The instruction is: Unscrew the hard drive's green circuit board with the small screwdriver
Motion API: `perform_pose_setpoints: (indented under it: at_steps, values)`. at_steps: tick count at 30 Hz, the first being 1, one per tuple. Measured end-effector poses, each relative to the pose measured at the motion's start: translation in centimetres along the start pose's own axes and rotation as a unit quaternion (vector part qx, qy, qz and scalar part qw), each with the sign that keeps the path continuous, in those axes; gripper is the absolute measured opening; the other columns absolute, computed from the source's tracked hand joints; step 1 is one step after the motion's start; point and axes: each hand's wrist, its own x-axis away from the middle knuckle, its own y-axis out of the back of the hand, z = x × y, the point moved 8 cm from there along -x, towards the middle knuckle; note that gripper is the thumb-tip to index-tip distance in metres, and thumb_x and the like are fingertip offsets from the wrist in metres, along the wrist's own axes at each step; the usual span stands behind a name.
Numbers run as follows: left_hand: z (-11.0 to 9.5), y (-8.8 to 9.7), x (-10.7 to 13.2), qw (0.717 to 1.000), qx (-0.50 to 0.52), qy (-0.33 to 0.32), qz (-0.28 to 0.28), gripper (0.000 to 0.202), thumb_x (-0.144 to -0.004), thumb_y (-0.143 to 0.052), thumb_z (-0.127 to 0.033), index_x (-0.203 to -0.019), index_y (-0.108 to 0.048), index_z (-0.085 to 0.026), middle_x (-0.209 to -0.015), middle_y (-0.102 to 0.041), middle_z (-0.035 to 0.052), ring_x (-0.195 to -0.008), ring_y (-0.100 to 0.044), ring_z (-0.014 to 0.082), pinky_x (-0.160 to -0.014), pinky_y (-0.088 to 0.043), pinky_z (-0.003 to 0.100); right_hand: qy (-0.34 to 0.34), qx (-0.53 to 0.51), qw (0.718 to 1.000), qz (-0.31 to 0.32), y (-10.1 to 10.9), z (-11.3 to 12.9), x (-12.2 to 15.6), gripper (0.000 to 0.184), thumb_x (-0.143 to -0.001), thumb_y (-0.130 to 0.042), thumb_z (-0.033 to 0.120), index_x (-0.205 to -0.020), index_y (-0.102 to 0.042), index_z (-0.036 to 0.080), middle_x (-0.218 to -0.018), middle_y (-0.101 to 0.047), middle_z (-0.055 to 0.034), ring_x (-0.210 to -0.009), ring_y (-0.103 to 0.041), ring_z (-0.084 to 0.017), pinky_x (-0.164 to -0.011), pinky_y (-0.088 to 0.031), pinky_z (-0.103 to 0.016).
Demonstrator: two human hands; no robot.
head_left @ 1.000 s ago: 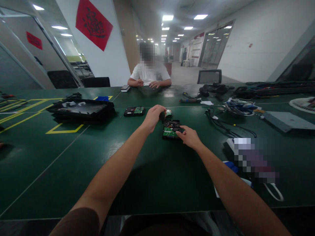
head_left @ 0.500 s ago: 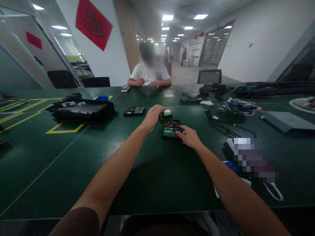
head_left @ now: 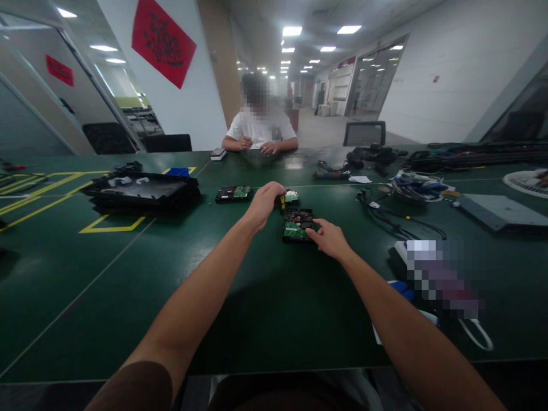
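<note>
A hard drive point(head_left: 297, 225) with a green circuit board facing up lies on the green table in front of me. My left hand point(head_left: 268, 202) is closed round a screwdriver point(head_left: 282, 201) with a yellow-and-black handle, held upright at the drive's far edge. Its tip is too small to make out. From the right, my right hand point(head_left: 329, 235) grips the drive's side, index finger and thumb against it. Just behind stands another drive point(head_left: 292, 197), partly covered by my left hand. A third hard drive point(head_left: 233, 194) lies farther left.
Black trays point(head_left: 143, 191) are stacked at the left. Cables point(head_left: 381, 214), a wire bundle point(head_left: 417, 185) and a flat grey metal box point(head_left: 503, 211) occupy the right. A blurred-out object point(head_left: 445, 279) lies near my right forearm. Across the table sits a person point(head_left: 261, 128), both hands together.
My left hand has turned slightly, and more of the screwdriver's yellow handle shows. My right hand and the hard drive stay in place.
</note>
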Motion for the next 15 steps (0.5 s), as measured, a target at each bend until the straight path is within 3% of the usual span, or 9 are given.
perform_pose_setpoints:
  at_steps: [4,6,12,15]
  values:
    - [0.4,-1.5,0.5,0.993,0.081,0.055,0.073,0.015,-0.076,-0.06,-0.032,-0.08,-0.063,-0.017,-0.072,-0.064,0.0027,-0.069,-0.061,0.017,-0.066,-0.048,0.028,0.005,0.001,1.0,-0.005,0.1,0.2,0.1,0.051,-0.099,-0.066,0.041,-0.141,-0.058,0.014,-0.069,-0.073,0.0023,-0.053,-0.066,-0.012,-0.062,-0.047,-0.025]
    - [0.5,-1.9,0.7,0.99,0.096,0.067,0.082,0.017,-0.077,-0.059,-0.034,-0.08,-0.062,-0.017,-0.072,-0.065,0.0035,-0.068,-0.062,0.018,-0.068,-0.05,0.031,0.002,0.0,1.0,-0.003,0.1,0.1,0.0,0.051,-0.099,-0.066,0.042,-0.141,-0.058,0.014,-0.069,-0.073,0.0023,-0.052,-0.066,-0.012,-0.06,-0.047,-0.025]
    - [0.5,0.0,0.1,0.998,-0.06,0.022,-0.018,0.017,-0.079,-0.062,-0.034,-0.073,-0.058,-0.019,-0.072,-0.057,-0.0006,-0.067,-0.053,0.014,-0.06,-0.042,0.026,0.009,0.004,1.0,-0.002,0.0,-0.1,-0.1,0.052,-0.099,-0.065,0.043,-0.141,-0.058,0.014,-0.067,-0.072,0.0033,-0.051,-0.066,-0.012,-0.062,-0.046,-0.025]
    - [0.0,0.5,0.0,0.992,-0.126,0.008,-0.03,0.019,-0.081,-0.061,-0.035,-0.071,-0.058,-0.019,-0.07,-0.055,-0.0007,-0.066,-0.05,0.0139,-0.057,-0.039,0.025,0.014,0.002,1.0,-0.006,0.0,0.0,-0.1,0.051,-0.099,-0.065,0.042,-0.14,-0.058,0.014,-0.067,-0.072,0.0038,-0.05,-0.065,-0.011,-0.062,-0.047,-0.025]
